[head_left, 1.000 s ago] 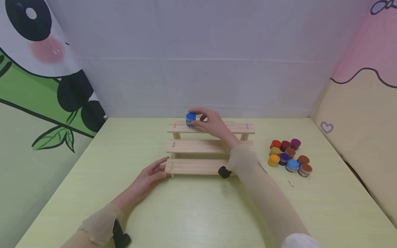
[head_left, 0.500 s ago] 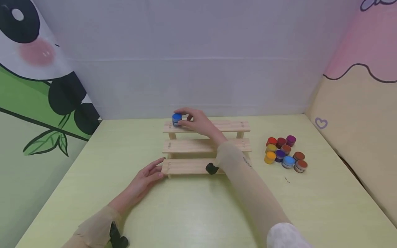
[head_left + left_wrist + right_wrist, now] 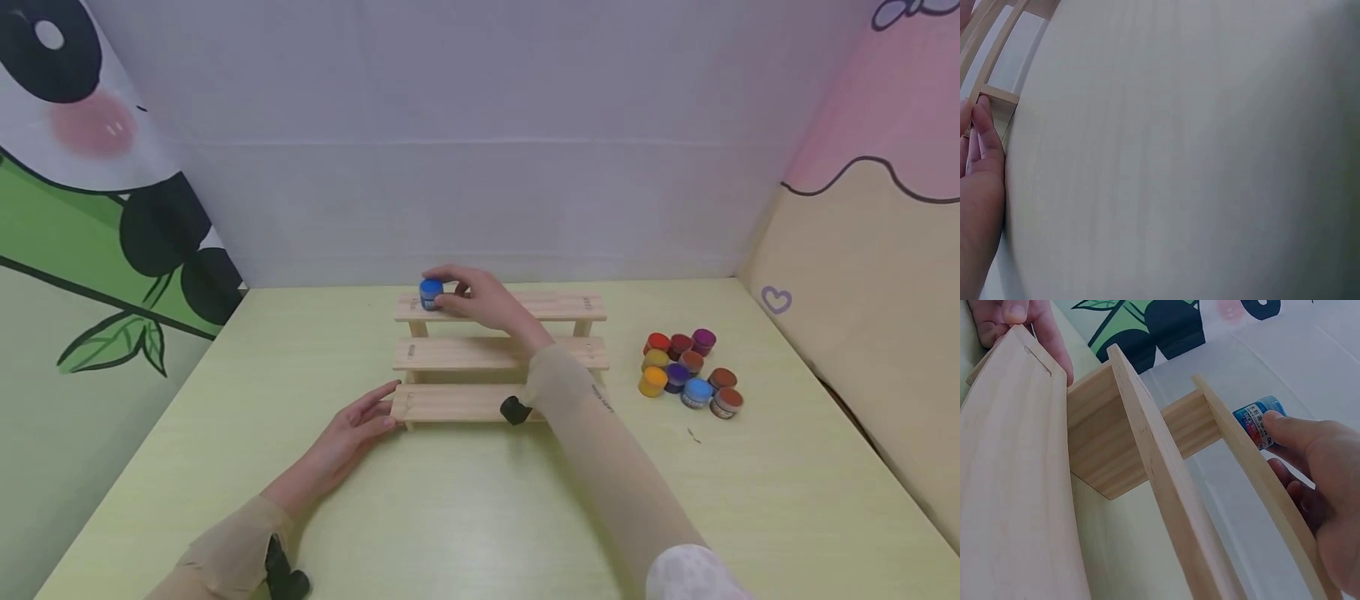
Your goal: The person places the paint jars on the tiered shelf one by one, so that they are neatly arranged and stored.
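Observation:
A small blue paint jar (image 3: 430, 295) stands at the left end of the top step of a three-tier wooden rack (image 3: 468, 354). My right hand (image 3: 483, 298) pinches this jar between thumb and fingers; the right wrist view shows the thumb on the labelled side of the jar (image 3: 1254, 425), right at the top board. At the bottom step's left end, my left hand (image 3: 360, 425) holds the rack, thumb in front and fingers behind. In the left wrist view, its fingers (image 3: 985, 131) reach around the wooden end piece.
Several paint jars with coloured lids cluster on the table right of the rack, among them an orange jar (image 3: 652, 382), a light blue jar (image 3: 697, 392) and a purple jar (image 3: 703, 340). A pale wall (image 3: 480, 167) rises behind the table (image 3: 480, 517).
My right hand has carried the blue jar leftward along the top step to its left end, then lowered it slightly. The left hand keeps its place on the rack. The head view has shifted a little.

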`<state>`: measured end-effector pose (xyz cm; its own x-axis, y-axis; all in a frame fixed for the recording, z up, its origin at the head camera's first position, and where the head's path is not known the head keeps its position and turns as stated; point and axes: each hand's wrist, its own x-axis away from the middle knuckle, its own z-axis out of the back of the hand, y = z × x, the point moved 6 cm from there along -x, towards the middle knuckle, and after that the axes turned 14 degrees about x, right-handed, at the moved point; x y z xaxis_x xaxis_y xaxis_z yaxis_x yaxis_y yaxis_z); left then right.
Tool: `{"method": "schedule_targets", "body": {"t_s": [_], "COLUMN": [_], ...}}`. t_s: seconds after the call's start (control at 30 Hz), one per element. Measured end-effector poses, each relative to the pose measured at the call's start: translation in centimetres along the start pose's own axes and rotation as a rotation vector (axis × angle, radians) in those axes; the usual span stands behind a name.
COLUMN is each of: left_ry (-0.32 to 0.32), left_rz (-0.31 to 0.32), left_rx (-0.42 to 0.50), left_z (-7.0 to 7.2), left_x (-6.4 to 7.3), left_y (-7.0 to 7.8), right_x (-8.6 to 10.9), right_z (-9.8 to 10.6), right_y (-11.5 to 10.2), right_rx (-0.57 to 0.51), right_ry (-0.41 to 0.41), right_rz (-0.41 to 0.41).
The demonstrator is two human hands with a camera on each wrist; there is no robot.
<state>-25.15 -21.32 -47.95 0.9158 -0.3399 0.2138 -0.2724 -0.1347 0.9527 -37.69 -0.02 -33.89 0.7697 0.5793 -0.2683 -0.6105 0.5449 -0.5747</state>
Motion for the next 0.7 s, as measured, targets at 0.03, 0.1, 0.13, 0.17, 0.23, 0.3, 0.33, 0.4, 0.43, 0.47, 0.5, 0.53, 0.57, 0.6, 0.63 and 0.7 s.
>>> {"method": "schedule_targets", "body": {"t_s": [0.03,0.1,0.13,0.17,0.23,0.3,0.33,0.4,0.43,0.47,0.5,0.53,0.57,0.6,0.63,0.7], "left_ry": [-0.004,-0.008,-0.01,-0.011,-0.012,-0.01,-0.011,-0.013,-0.016,-0.019,-0.019,-0.02,-0.021,-0.02,-0.019,-0.02], "left_rz": [-0.003,-0.01,-0.014,-0.017,-0.023,-0.023,-0.022,-0.025,-0.026,-0.028,-0.03,-0.03,-0.031,-0.028,-0.028,-0.027], "left_rx": [0.001,0.006,0.009,0.01,0.012,0.012,0.012,0.01,0.011,0.011,0.012,0.011,0.011,0.012,0.011,0.007], "left_z": [-0.03,-0.07,-0.08,-0.09,-0.06,0.01,0.03,0.05,0.05,0.07,0.07,0.03,0.04,0.04,0.05,0.0], "left_x": [0.02,0.0,-0.01,-0.03,-0.07,-0.13,-0.15,-0.16,-0.16,-0.17,-0.13,-0.07,-0.01,0.03,0.08,0.16], "left_y": [0.02,0.06,0.08,0.11,0.15,0.15,0.14,0.15,0.15,0.13,0.14,0.15,0.15,0.13,0.13,0.15], "right_x": [0.0,-0.05,-0.07,-0.1,-0.1,-0.1,-0.09,-0.08,-0.1,-0.12,-0.13,-0.13,-0.15,-0.14,-0.15,-0.11], "right_z": [-0.03,-0.15,-0.2,-0.25,-0.27,-0.24,-0.22,-0.18,-0.18,-0.17,-0.17,-0.18,-0.18,-0.19,-0.2,-0.2], "right_y": [-0.02,0.0,0.01,0.01,-0.05,-0.05,-0.05,-0.06,-0.03,-0.02,-0.03,-0.02,-0.02,-0.05,-0.04,-0.08], "right_rx": [0.0,0.002,0.005,0.004,-0.001,-0.007,-0.013,-0.02,-0.023,-0.025,-0.029,-0.032,-0.035,-0.037,-0.038,-0.039], "right_ry": [-0.002,-0.008,-0.012,-0.017,-0.029,-0.042,-0.05,-0.064,-0.07,-0.075,-0.079,-0.082,-0.085,-0.087,-0.088,-0.09], "right_rz": [0.002,0.007,0.01,0.014,0.021,0.027,0.027,0.029,0.029,0.031,0.032,0.033,0.035,0.038,0.039,0.039]}}
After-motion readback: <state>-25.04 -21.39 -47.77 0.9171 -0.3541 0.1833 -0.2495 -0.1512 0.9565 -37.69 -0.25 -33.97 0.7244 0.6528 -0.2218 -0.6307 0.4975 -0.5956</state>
